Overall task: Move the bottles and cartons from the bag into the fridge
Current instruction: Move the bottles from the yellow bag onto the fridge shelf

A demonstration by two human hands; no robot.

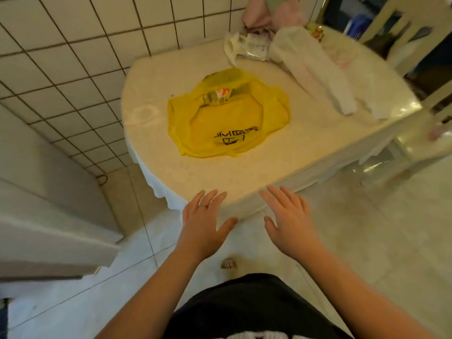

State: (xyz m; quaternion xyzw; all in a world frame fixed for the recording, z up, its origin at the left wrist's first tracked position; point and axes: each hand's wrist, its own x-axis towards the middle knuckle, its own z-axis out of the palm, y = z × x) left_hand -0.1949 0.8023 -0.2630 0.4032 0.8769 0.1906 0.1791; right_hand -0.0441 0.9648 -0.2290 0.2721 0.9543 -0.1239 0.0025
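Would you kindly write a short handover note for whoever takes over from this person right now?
Left hand: open, empty, over the near edge of the table.
Right hand: open, empty, beside it.
Yellow bag: lies mid-table, beyond both hands, untouched. A packaged item with a red-and-white label shows at its far opening; what it is, I cannot tell.
Done: nothing in hand yet.
Left: take a grip on each bottle and carton and carry it to the fridge, which is not clearly in view.

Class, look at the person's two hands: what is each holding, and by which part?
Nothing. The left hand and right hand are both open and empty.
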